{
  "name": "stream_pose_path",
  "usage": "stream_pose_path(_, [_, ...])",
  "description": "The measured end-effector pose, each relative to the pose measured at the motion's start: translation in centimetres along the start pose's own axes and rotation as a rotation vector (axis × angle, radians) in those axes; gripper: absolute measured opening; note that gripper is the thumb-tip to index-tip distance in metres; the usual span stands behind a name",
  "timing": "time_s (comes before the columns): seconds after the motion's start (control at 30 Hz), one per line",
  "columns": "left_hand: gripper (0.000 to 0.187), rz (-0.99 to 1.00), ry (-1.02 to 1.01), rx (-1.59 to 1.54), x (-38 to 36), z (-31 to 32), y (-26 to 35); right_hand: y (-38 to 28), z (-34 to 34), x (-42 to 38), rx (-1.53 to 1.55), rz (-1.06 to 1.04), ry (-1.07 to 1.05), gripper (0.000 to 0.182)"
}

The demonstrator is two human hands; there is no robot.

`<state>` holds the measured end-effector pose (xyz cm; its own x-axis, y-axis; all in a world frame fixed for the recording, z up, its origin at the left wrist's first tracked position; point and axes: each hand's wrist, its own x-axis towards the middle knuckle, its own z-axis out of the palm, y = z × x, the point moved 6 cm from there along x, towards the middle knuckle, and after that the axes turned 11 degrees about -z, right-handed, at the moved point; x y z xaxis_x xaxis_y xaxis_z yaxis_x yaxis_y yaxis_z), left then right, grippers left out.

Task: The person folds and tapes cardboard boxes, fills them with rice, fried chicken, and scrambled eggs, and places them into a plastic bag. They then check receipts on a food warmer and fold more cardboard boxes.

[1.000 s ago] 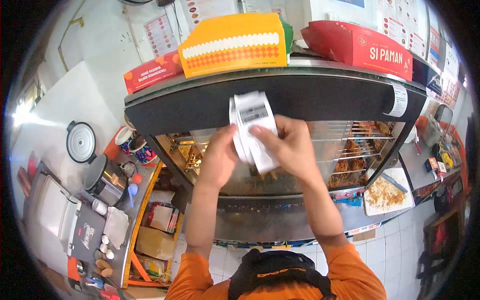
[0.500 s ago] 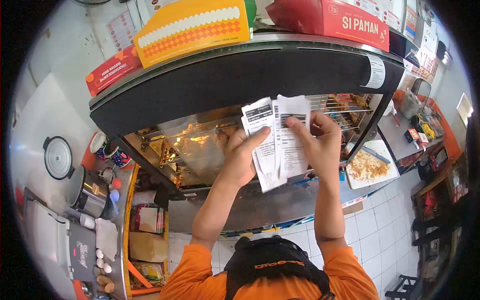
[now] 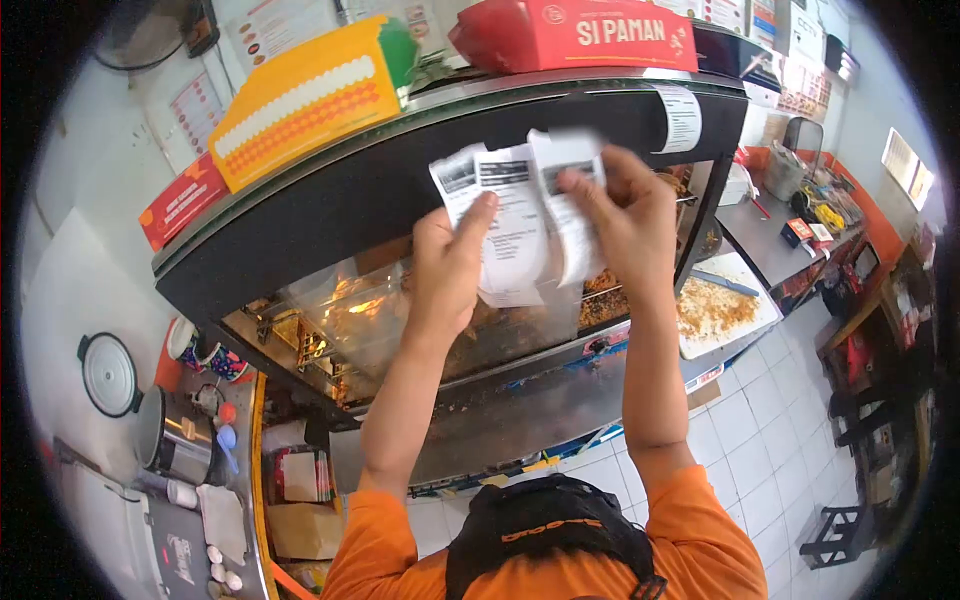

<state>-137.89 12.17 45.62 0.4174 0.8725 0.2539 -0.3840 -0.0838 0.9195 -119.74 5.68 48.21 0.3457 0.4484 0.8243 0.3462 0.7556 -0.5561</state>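
Observation:
Several printed paper receipts (image 3: 513, 240) are fanned out between my two hands, in front of the black-framed food display case (image 3: 330, 195). My left hand (image 3: 450, 265) is closed on the left ones, its thumb lying across their front. A separate receipt (image 3: 570, 225) on the right is pinched by my right hand (image 3: 635, 215), its top edge blurred by motion. Its lower end overlaps the others. Behind the glass, warm-lit food (image 3: 365, 300) sits on wire racks, partly covered by the papers and arms.
A yellow box (image 3: 310, 105) and a red box (image 3: 590, 38) stand on top of the case. To the right, a white cutting board (image 3: 725, 315) holds crumbs and a knife (image 3: 727, 283). A pot (image 3: 185, 430) and eggs stand on the left counter.
Both hands have moved up with the receipts, and the right-hand receipt has shifted relative to the others, showing more of the left ones. The camera view has shifted too.

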Motion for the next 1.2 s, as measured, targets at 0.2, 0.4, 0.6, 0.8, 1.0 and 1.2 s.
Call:
stream_pose_path(0.2, [0.023, 0.043, 0.061, -0.017, 0.3, -0.5, 2.4, 0.0, -5.3, 5.8, 0.001, 0.057, 0.175, 0.034])
stream_pose_path(0.4, [0.022, 0.055, 0.069, 0.018, 0.2, -2.2, 1.3, 1.0, -4.9, 9.0, -0.326, -0.066, 0.006, 0.027])
stream_pose_path(0.6, [0.021, 0.07, 0.042, -0.02, -0.1, -1.9, 2.4, -0.6, -3.0, 9.5, -0.82, -0.424, 0.019, 0.023])
stream_pose_path(0.8, [0.02, 0.077, 0.042, -0.059, 0.3, -1.3, 2.6, -2.6, -1.1, 7.1, -1.048, -0.58, 0.145, 0.025])
stream_pose_path(1.0, [0.02, 0.102, 0.063, -0.078, 0.7, -0.5, 2.9, -3.3, -0.3, 6.4, -1.163, -0.739, 0.071, 0.026])
stream_pose_path(1.2, [0.022, 0.144, 0.09, -0.029, 1.4, 0.5, 3.3, -5.7, 1.1, 3.8, -0.993, -0.914, -0.1, 0.029])
